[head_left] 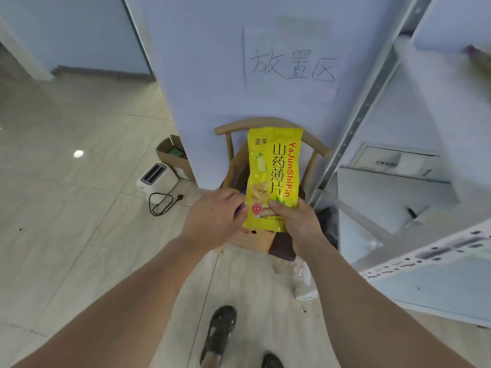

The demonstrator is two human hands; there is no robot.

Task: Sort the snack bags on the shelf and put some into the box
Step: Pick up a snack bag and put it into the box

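While upright, yellow snack bag [273,176] sits in right hand [297,221] grip

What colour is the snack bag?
Yellow, with red and black writing; the bag shows best in the head view.

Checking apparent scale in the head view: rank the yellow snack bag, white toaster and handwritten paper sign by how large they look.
1. Paper sign
2. Yellow snack bag, nearer the camera, so unsure against the sign
3. White toaster
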